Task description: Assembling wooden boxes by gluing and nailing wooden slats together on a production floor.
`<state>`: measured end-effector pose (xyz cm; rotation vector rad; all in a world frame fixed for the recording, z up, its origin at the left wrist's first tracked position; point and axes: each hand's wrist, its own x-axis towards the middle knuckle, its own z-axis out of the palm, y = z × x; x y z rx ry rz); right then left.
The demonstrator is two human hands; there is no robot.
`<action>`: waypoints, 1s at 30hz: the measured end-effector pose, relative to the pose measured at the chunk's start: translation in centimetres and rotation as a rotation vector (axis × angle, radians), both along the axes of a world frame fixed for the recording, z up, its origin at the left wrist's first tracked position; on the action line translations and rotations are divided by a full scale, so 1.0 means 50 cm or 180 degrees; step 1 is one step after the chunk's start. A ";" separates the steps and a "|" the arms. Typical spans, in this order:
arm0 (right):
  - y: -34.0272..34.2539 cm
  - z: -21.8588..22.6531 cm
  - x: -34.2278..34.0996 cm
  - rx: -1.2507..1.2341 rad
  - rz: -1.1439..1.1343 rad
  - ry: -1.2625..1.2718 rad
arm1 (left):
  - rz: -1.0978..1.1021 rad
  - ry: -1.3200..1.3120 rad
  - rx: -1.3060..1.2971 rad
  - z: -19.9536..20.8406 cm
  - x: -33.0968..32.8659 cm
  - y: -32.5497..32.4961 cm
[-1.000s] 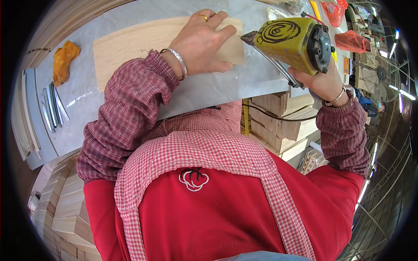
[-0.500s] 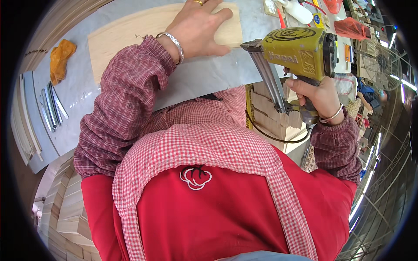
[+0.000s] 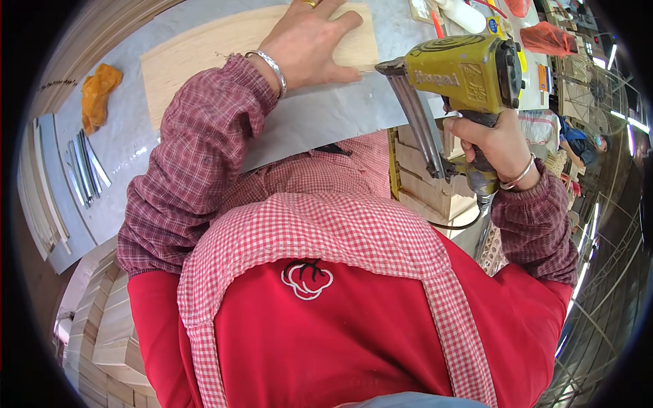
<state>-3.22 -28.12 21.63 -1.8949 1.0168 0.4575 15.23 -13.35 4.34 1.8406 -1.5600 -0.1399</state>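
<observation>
My left hand [image 3: 309, 44] lies spread on a pale wooden board [image 3: 197, 61] on the grey tabletop, its thumb near the board's near edge. In my right hand [image 3: 500, 139] is a yellow-green pneumatic nail gun [image 3: 456, 68], gripped by its dark handle. The gun's nose meets the right end of the board, close to the near corner. Its long metal magazine slants down toward me, and an air hose [image 3: 462, 221] hangs from the handle's base. Part of my left hand's fingers is cut off by the top of the picture.
On the left of the table [image 3: 313, 112] lie a crumpled orange cloth [image 3: 98, 95] and several metal strips [image 3: 85, 166]. A white bottle [image 3: 466, 15] and a red plastic bag [image 3: 547, 41] are at the far right. Stacked wooden pieces [image 3: 435, 187] stand below the table edge. A person [image 3: 578, 143] is in the background.
The nail gun has tilted slightly and shifted a little left and up in my right hand. My left hand stays on the board.
</observation>
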 end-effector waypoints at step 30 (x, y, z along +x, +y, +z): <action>-0.008 -0.004 -0.029 -0.0009 -0.0163 -0.0157 | 0.0021 0.0622 0.1413 0.097 0.099 0.266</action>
